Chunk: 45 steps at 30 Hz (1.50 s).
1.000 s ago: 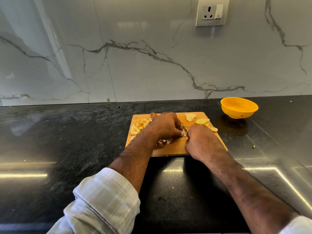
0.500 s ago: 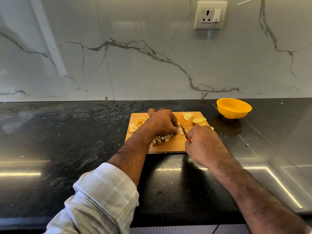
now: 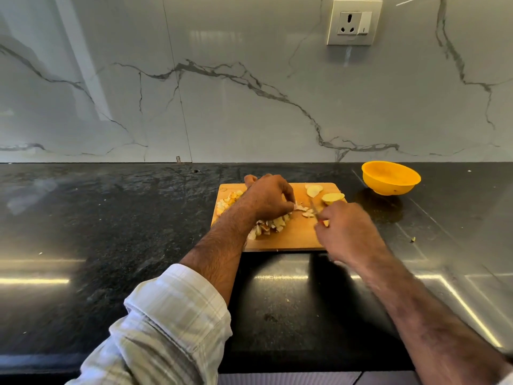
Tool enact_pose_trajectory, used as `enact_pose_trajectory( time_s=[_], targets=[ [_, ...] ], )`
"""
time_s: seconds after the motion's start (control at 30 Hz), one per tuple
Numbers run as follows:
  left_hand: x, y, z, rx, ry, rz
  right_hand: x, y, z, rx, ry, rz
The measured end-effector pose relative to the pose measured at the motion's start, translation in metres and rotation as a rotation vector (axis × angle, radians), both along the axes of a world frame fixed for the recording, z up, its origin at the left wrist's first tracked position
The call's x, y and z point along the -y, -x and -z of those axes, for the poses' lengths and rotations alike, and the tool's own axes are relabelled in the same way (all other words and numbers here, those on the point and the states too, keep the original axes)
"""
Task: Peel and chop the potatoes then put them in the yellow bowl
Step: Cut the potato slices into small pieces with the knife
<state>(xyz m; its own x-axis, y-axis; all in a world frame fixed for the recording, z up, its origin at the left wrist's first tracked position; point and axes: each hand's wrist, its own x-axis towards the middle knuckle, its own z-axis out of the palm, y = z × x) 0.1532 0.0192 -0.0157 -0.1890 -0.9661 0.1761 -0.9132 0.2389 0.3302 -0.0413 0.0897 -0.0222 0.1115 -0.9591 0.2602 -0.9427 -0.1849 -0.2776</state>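
Note:
A wooden cutting board [image 3: 291,237] lies on the black counter. Chopped potato pieces [image 3: 273,223] are piled under and left of my left hand [image 3: 268,197], whose curled fingertips pin a potato piece [image 3: 301,208] to the board. My right hand [image 3: 345,230] grips a small knife [image 3: 315,208] with its blade pointing away, just right of that piece. Potato slices [image 3: 331,197] lie at the board's far right corner. The yellow bowl [image 3: 390,177] stands empty to the right of the board.
The black stone counter [image 3: 111,232] stretches left and right, backed by a marble wall with a socket [image 3: 354,22]. A small scrap [image 3: 413,239] lies on the counter right of the board. The counter's front edge runs below my forearms.
My right hand with the knife has drawn back toward me and slightly right, baring more of the blade. My left hand has stayed on the potato pieces.

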Motion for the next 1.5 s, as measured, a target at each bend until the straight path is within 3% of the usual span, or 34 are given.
enact_pose_trajectory(
  time_s=[0.13,0.3,0.4,0.57,0.67,0.8,1.1,1.27,1.5],
  targets=[
    [0.004,-0.011,0.002,-0.085,0.098,-0.061,0.001,0.009,0.003,-0.007,-0.070,0.055],
    [0.007,-0.026,0.005,-0.123,0.213,-0.125,0.006,-0.019,0.009,-0.020,-0.053,-0.125],
    [0.009,-0.030,0.005,-0.138,0.229,-0.154,0.018,-0.015,0.001,0.041,-0.041,-0.127],
    [0.012,-0.032,0.007,-0.125,0.217,-0.166,0.038,-0.008,-0.004,-0.087,-0.073,-0.093],
    [0.013,-0.033,0.008,-0.113,0.221,-0.181,0.044,-0.010,-0.004,0.013,-0.117,-0.214],
    [0.013,-0.026,0.006,-0.082,0.231,-0.160,0.050,0.015,-0.006,0.190,0.059,-0.101],
    [0.050,0.053,-0.011,0.031,-0.046,-0.086,0.046,0.024,-0.004,0.183,0.031,0.154],
    [0.079,0.082,-0.013,0.033,-0.137,-0.140,0.036,0.025,-0.011,0.166,0.052,0.156],
    [0.084,0.066,-0.013,-0.109,-0.226,-0.221,0.032,0.017,-0.012,0.147,0.004,0.045]
  ],
)
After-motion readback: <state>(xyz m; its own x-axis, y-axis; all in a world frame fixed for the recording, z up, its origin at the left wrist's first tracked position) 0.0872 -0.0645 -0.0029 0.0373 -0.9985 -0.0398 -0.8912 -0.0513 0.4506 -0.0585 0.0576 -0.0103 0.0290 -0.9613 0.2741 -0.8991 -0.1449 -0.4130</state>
